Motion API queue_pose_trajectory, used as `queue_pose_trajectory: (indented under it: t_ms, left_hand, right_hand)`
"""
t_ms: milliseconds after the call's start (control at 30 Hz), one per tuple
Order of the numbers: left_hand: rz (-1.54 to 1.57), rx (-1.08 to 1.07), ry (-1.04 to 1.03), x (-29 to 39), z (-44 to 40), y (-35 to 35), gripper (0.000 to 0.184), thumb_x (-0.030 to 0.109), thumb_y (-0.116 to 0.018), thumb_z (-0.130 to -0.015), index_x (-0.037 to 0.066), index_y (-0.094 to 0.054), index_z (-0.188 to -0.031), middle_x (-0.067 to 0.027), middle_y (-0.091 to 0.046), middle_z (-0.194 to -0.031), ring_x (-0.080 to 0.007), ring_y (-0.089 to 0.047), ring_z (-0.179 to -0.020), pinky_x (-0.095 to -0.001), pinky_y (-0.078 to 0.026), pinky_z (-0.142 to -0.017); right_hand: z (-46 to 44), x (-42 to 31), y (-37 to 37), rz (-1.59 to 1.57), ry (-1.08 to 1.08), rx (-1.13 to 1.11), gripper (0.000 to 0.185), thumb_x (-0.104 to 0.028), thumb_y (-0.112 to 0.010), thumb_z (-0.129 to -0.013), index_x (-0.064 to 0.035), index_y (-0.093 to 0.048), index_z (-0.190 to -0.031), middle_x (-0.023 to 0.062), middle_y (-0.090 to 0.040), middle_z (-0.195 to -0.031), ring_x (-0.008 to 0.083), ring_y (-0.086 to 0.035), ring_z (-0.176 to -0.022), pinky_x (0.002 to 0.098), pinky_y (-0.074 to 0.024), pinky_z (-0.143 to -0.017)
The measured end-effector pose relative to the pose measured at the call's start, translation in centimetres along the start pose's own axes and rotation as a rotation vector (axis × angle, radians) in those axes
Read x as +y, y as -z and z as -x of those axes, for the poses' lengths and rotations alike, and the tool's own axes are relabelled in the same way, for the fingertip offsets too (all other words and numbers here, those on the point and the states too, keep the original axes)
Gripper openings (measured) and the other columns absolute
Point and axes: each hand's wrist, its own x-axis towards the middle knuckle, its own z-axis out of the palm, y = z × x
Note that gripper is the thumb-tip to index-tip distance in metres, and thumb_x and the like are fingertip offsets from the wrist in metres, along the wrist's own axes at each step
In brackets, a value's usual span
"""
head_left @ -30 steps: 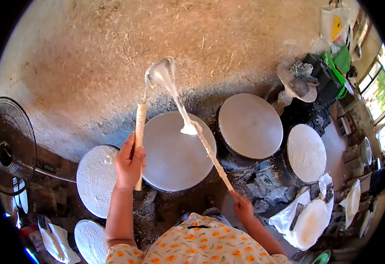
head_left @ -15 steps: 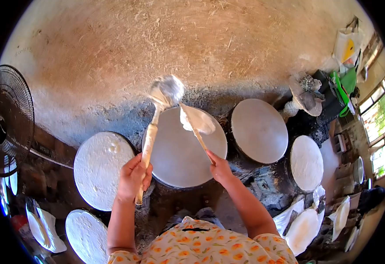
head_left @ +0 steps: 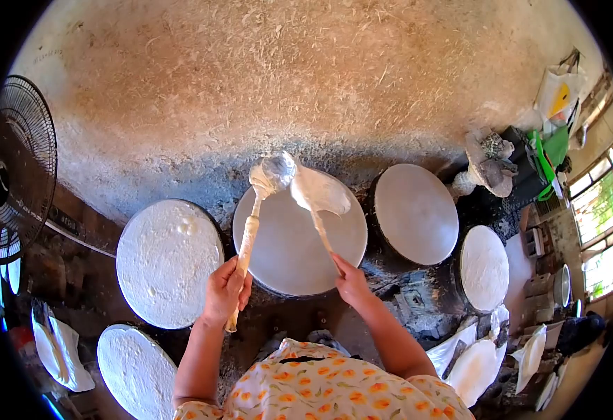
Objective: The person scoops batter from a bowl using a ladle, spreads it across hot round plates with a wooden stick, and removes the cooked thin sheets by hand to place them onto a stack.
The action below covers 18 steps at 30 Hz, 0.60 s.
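Observation:
My left hand (head_left: pixel 226 288) is closed around the long pale handle of a ladle (head_left: pixel 273 174), whose metal bowl is smeared with cream-coloured batter. The bowl is over the far edge of a large round grey griddle (head_left: pixel 299 252). My right hand (head_left: pixel 352 281) grips the thin handle of a flat paddle (head_left: pixel 322 192). White batter coats the paddle's broad end, above the far half of the griddle, close beside the ladle. From this angle I cannot tell whether the paddle touches the surface.
A second grey griddle (head_left: pixel 416 215) stands to the right. White-covered round tops, one at left (head_left: pixel 170 264), one at lower left (head_left: pixel 137 371) and one at far right (head_left: pixel 485 267), surround me. A black fan (head_left: pixel 23 168) is at the left edge. Behind rises a rough wall (head_left: pixel 285 77).
The ladle's bowl, blurred before, shows clearly and sits lower in view, nearer the paddle. The paddle has shifted slightly right. The whole view has moved a little. Both hands keep their holds.

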Motion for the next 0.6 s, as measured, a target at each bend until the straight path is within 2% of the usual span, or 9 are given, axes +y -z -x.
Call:
queue_pose_trajectory:
  t_ms: [133,200,333,400,433,500,533,567,600]
  left_hand:
    - [0.045,0.052,-0.013,0.1,0.1,0.1,0.016,0.008,-0.037,-0.096,0.002,-0.052,-0.096,-0.0020,-0.047,-0.064,-0.0068,-0.042,-0.042,-0.0215,-0.035,-0.035]
    - [0.059,0.072,-0.012,0.1,0.2,0.3,0.016,0.008,-0.037,-0.096,0.002,-0.052,-0.096,-0.0020,-0.047,-0.063,-0.0069,-0.043,-0.042,-0.0216,-0.035,-0.035]
    - [0.044,0.072,0.001,0.1,0.3,0.4,0.015,0.008,-0.038,-0.095,0.002,-0.051,-0.095,-0.0020,-0.047,-0.063,-0.0069,-0.042,-0.042,-0.0217,-0.035,-0.035]
    - [0.031,0.082,0.010,0.0,0.3,0.6,0.014,0.009,-0.038,-0.095,0.002,-0.051,-0.094,-0.0021,-0.047,-0.064,-0.0070,-0.043,-0.042,-0.0219,-0.035,-0.035]
    - [0.092,0.069,0.024,-0.3,0.3,0.7,0.017,0.012,-0.041,-0.095,0.000,-0.051,-0.099,-0.0022,-0.046,-0.064,-0.0065,-0.040,-0.041,-0.0214,-0.034,-0.034]
    - [0.150,0.058,0.043,-0.2,0.7,0.9,0.021,0.016,-0.043,-0.096,-0.002,-0.051,-0.104,-0.0024,-0.045,-0.064,-0.0060,-0.038,-0.041,-0.0209,-0.033,-0.033]
    - [0.462,0.018,0.014,0.4,1.1,1.0,0.027,0.018,-0.044,-0.096,-0.003,-0.051,-0.110,-0.0017,-0.044,-0.064,-0.0049,-0.037,-0.040,-0.0197,-0.033,-0.032]
    - [0.773,-0.024,-0.020,0.9,1.3,0.9,0.032,0.021,-0.044,-0.096,-0.004,-0.050,-0.116,-0.0011,-0.042,-0.064,-0.0039,-0.036,-0.040,-0.0185,-0.032,-0.032]
    - [0.769,-0.023,-0.020,1.2,1.5,0.8,0.032,0.021,-0.044,-0.096,-0.004,-0.050,-0.116,-0.0011,-0.042,-0.064,-0.0039,-0.036,-0.040,-0.0185,-0.032,-0.032]
  right_hand:
    - [-0.4,-1.6,-1.3,0.034,0.036,-0.066,0.057,0.007,-0.046,-0.076,-0.0087,-0.050,-0.130,0.0214,-0.059,-0.119,0.0253,-0.061,-0.107,0.0287,-0.0453,-0.089]
    - [1.3,-2.5,-0.7,0.164,0.089,-0.189,0.058,0.006,-0.046,-0.076,-0.0101,-0.049,-0.131,0.0218,-0.058,-0.118,0.0328,-0.059,-0.107,0.0355,-0.0473,-0.090]
    - [3.7,-1.3,3.0,0.153,0.096,-0.191,0.057,0.006,-0.045,-0.076,-0.0091,-0.050,-0.130,0.0213,-0.060,-0.114,0.0302,-0.062,-0.102,0.0335,-0.0482,-0.086]
    - [2.5,1.8,4.0,0.173,-0.031,0.063,0.055,0.006,-0.045,-0.075,-0.0084,-0.052,-0.128,0.0198,-0.062,-0.111,0.0251,-0.064,-0.100,0.0303,-0.0478,-0.084]
    - [1.1,2.2,3.7,0.170,-0.026,0.056,0.055,0.006,-0.045,-0.075,-0.0084,-0.052,-0.128,0.0198,-0.062,-0.111,0.0251,-0.064,-0.100,0.0303,-0.0478,-0.084]
    - [-2.1,2.4,3.1,-0.082,0.018,0.105,0.055,0.007,-0.045,-0.075,-0.0077,-0.052,-0.128,0.0185,-0.063,-0.108,0.0214,-0.065,-0.095,0.0291,-0.0476,-0.080]
    - [-2.5,1.5,2.4,-0.086,0.016,0.103,0.055,0.007,-0.045,-0.075,-0.0077,-0.052,-0.128,0.0185,-0.063,-0.108,0.0214,-0.065,-0.095,0.0291,-0.0476,-0.080]
    - [-2.7,0.5,1.4,-0.013,-0.061,-0.044,0.056,0.007,-0.045,-0.075,-0.0088,-0.051,-0.129,0.0191,-0.062,-0.110,0.0231,-0.065,-0.095,0.0302,-0.0482,-0.081]
    - [-2.8,-0.4,0.8,0.059,-0.139,-0.191,0.057,0.006,-0.046,-0.075,-0.0098,-0.050,-0.130,0.0198,-0.061,-0.112,0.0248,-0.066,-0.095,0.0314,-0.0488,-0.082]
